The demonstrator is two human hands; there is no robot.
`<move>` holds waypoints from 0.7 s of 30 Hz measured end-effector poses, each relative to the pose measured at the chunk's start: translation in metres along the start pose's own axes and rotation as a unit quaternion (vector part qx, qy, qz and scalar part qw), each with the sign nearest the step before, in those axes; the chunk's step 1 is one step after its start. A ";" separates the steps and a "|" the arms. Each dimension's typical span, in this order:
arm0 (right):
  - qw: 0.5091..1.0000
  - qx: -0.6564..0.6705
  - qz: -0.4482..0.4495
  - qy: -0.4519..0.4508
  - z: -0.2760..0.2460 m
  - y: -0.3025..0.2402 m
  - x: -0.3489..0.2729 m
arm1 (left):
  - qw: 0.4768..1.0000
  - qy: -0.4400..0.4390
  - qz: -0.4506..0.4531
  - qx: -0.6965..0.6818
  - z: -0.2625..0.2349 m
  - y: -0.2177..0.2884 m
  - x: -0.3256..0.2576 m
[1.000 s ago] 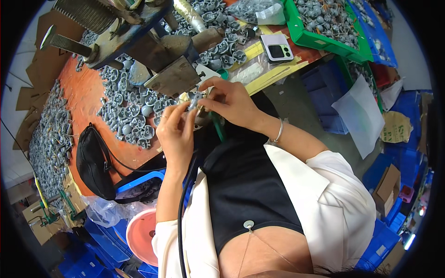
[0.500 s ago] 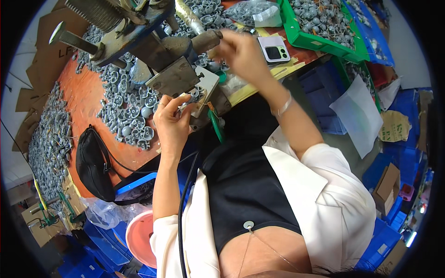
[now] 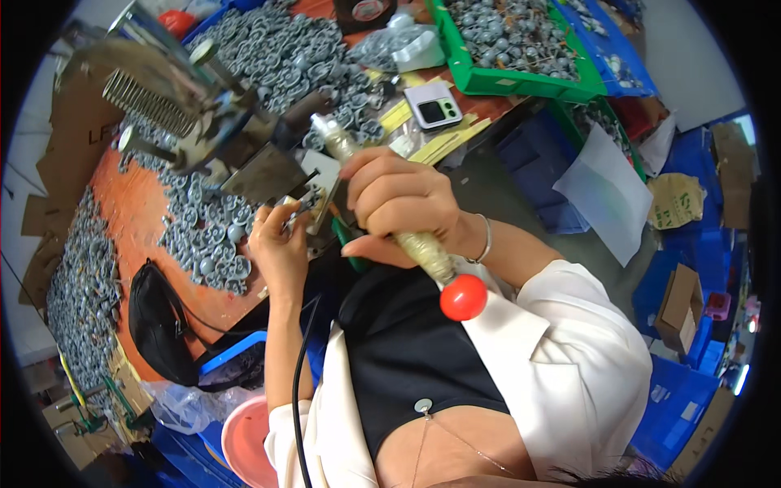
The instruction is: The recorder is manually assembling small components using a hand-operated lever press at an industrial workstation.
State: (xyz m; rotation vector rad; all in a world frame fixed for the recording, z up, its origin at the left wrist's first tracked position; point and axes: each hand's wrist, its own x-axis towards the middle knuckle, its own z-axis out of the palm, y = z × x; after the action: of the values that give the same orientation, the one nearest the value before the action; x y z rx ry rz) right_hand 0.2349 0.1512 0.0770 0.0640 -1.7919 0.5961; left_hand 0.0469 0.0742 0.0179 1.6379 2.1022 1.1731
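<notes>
My right hand point(image 3: 403, 195) is wrapped around a lever handle point(image 3: 428, 255) bound in yellowish tape, which ends in a red ball knob point(image 3: 464, 297) over my chest. The handle appears to belong to the metal hand press point(image 3: 207, 134) at the upper left. Below the press's metal block point(image 3: 262, 172), my left hand point(image 3: 278, 244) pinches a small grey part point(image 3: 307, 200) at the light-coloured fixture; finger and thumb partly hide it. A green-handled tool point(image 3: 340, 236) sits between the fixture and my right hand, its far end unclear.
Grey plastic parts point(image 3: 207, 236) lie heaped around the press on the orange table point(image 3: 146, 215). A phone point(image 3: 433, 106), a green crate point(image 3: 529, 85) of parts and a plastic bag are beyond my right hand. A black pouch point(image 3: 163, 325) lies at the left edge, above a pink tub point(image 3: 248, 443).
My right hand has come toward my body and now grips the taped lever, whose red knob has come into view. My left hand stays at the fixture. The whole view has shifted somewhat.
</notes>
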 end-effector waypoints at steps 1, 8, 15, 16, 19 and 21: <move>1.000 -0.019 -0.005 -0.020 -0.003 0.000 0.001 | 1.000 -0.008 0.014 0.017 -0.002 0.001 0.001; 0.972 -0.183 0.142 0.033 -0.080 0.074 0.059 | 0.987 -0.124 0.043 0.091 -0.020 -0.001 0.003; 0.637 -0.682 0.356 -0.047 -0.257 0.205 -0.013 | 0.820 -0.070 -0.243 -0.513 -0.088 -0.012 -0.007; 0.566 -0.709 0.411 -0.093 -0.267 0.207 -0.021 | 0.831 -0.042 -0.255 -0.493 -0.103 -0.019 0.007; 0.538 -0.675 0.487 -0.133 -0.285 0.213 -0.036 | 0.847 0.119 -0.201 -0.477 -0.177 -0.100 0.052; 0.620 -0.578 0.506 -0.157 -0.272 0.210 -0.021 | 0.863 0.188 -0.140 -0.448 -0.282 -0.196 0.071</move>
State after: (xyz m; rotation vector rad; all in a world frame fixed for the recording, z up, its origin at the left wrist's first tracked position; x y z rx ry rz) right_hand 0.4108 0.4431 0.0318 -1.9492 -2.1222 0.0184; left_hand -0.2898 0.0008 0.0844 0.6863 1.4531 2.0362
